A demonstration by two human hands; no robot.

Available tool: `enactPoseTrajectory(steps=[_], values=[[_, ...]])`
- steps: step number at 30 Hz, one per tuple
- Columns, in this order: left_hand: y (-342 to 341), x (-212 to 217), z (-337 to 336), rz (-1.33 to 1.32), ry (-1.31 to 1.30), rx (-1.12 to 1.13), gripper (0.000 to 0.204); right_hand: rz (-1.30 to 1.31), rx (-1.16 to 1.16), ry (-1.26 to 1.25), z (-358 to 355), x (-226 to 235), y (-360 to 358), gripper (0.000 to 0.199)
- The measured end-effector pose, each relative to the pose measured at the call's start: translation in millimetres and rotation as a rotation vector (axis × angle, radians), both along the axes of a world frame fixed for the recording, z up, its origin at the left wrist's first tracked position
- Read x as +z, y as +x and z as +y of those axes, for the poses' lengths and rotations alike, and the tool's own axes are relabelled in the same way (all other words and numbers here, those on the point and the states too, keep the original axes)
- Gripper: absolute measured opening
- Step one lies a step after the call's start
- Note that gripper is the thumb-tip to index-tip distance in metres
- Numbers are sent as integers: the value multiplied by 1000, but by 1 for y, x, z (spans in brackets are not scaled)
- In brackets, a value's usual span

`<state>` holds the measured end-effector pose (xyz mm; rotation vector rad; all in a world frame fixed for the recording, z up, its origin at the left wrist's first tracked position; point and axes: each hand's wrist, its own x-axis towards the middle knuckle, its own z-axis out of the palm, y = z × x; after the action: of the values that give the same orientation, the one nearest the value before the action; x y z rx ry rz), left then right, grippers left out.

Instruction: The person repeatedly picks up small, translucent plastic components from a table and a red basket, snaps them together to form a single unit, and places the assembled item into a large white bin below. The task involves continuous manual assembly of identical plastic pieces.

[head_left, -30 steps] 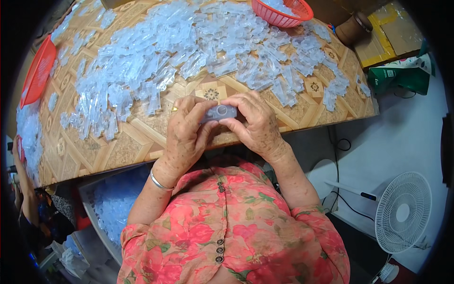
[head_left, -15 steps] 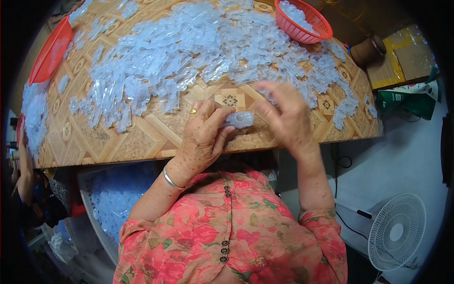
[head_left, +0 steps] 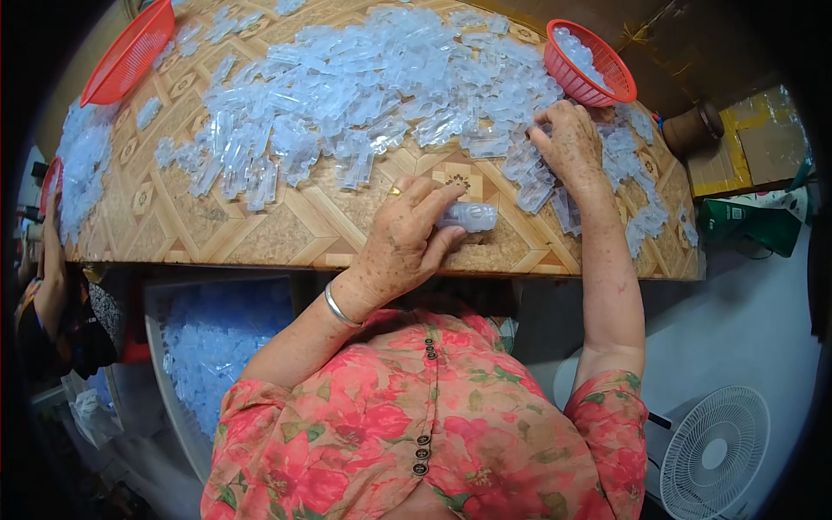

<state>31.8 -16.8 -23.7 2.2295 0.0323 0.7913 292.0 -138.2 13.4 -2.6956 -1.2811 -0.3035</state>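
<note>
My left hand (head_left: 409, 232), wearing a ring and a bracelet, is closed on a small clear plastic case (head_left: 469, 217) near the table's front edge. The case's right end sticks out past my fingers. My right hand (head_left: 568, 139) reaches over the right part of a heap of loose clear plastic pieces (head_left: 355, 78), just below a red basket (head_left: 591, 68). Its fingers are bent down toward the pieces, and whether a piece is between them is hidden.
The patterned wooden table (head_left: 321, 221) has another red basket (head_left: 130, 54) at its left edge. A container of clear pieces (head_left: 204, 347) stands below. A spool (head_left: 693, 130), cardboard box (head_left: 763, 139) and white fan (head_left: 715, 455) are to the right. A co-worker's arm (head_left: 52, 269) shows far left.
My right hand has moved from beside the case away to the right and farther over the heap. My left hand keeps the case near the front edge. The whole view has shifted slightly.
</note>
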Motion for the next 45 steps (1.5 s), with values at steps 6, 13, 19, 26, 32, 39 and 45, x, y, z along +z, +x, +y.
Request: enactPoseTrajectory(steps=[6,13,19,26,32,39,45], values=[[-2,-2,1,-22,17,38,52,80,215,419,-24,17,-41,18],[1,-4,0,-54,18,12,46,308,396,552,-49,4,-127,25],[2,-6,0,-57,13,10,43,210,451,541,-40,-7,-136,28],[8,-11,2,-91,-6,-15,38,189,466,488,-32,-3,-135,25],[4,-15,7,-127,-63,19,35,160,532,431,-21,6,-135,21],[21,-37,-5,-169,54,140,20,286,466,335,-32,0,-133,20],[24,-17,-7,119,174,151,19,415,393,299,-31,-2,-129,26]])
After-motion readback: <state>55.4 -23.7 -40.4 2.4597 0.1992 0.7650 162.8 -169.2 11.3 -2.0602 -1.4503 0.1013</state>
